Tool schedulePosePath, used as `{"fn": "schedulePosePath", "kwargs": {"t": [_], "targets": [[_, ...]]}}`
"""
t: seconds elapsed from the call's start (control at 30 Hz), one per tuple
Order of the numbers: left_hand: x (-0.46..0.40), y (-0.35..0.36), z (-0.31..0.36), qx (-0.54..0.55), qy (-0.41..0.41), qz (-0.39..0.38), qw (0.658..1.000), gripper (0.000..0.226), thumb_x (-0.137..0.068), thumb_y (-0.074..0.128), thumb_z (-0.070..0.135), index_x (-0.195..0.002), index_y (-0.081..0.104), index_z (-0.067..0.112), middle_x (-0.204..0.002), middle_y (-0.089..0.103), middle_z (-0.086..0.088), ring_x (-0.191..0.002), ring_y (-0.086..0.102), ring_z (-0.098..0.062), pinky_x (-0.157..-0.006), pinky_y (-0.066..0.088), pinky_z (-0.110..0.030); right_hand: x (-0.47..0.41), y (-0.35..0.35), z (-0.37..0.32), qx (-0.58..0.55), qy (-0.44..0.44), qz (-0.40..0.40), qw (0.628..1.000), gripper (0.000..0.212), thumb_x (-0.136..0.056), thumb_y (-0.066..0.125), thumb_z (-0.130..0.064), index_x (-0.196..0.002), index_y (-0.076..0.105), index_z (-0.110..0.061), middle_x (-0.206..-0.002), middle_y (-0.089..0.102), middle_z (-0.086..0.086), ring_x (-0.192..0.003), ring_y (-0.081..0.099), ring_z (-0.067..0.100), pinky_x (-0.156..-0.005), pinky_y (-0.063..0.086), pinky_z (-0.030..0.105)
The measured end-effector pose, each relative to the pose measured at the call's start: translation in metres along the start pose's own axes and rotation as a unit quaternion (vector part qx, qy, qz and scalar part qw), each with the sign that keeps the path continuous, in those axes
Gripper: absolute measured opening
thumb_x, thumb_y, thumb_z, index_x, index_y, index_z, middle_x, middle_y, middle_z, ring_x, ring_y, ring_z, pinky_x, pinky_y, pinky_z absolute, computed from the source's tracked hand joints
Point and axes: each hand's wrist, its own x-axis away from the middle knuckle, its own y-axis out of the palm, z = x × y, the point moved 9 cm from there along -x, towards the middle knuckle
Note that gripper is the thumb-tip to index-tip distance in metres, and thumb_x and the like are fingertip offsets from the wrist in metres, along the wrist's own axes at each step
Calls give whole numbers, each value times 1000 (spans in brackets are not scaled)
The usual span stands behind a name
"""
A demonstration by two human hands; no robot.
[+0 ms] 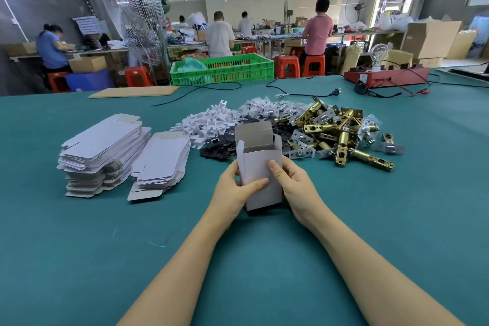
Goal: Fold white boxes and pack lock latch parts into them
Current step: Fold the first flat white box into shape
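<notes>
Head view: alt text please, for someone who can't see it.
Both hands, left and right, hold an upright white box, top flaps open, over a teal table. Flat box blanks lie left; brass latches are piled behind.

Near desk (79, 259): bare green cloth either side of the forearms, open to reach.
Left: two stacks of flat box blanks (105, 148) stand in the way, with bare cloth beyond them.
Far centre: heap of white inserts (209, 124) and black plates (219, 147) bars the way just past the upright box (262, 167).
Far right: pile of brass latches (341, 132) blocks.
Right edge: bare cloth beyond the latches.
Far desk: cables (304, 82), cardboard sheet (135, 91) and red unit (386, 75).
</notes>
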Motion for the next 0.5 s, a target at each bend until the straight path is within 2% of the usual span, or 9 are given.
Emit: {"fn": "schedulePosePath", "kwargs": {"t": [0.1, 0.2, 0.37, 0.5], "targets": [[-1, 0, -1, 20, -8, -15, 1000, 45, -76, 83, 8, -112, 65, 29, -104, 75, 10, -95, 70, -9, -74, 55, -21, 0, 1, 0, -2, -3, -6, 1000, 26, -86, 57, -38, -108, 67, -29, -108, 72, -5, -99, 66, 9, -83, 56, 31], [-3, 0, -3, 26, -11, -18, 999, 53, -64, 85, 17, -112, 65, 25, -104, 75, 6, -97, 70, -12, -76, 56, -22, 0, 3, 0, -4, -4, -17, 1000, 30, -86, 57, -37, -113, 66, -26, -111, 71, -2, -103, 65, 13, -89, 55, 34], [-4, 1, -8, 29, -23, -20, 999, 48, -62, 84, 20, -107, 69, 21, -101, 76, 1, -93, 72, -15, -75, 57, -24, 1, 4, 0, -1, 8, -12, 1000, 23, -93, 54, -29, -113, 64, -25, -106, 73, -6, -96, 67, 6, -74, 54, 22], [-4, -2, -10, 19, -28, -7, 999, 48, -62, 86, 22, -106, 70, 19, -98, 77, 0, -91, 72, -16, -72, 56, -24, 1, 3, 2, 12, 16, -4, 1000, 20, -95, 55, -28, -112, 65, -27, -108, 72, -4, -99, 67, 9, -77, 54, 23]]}}
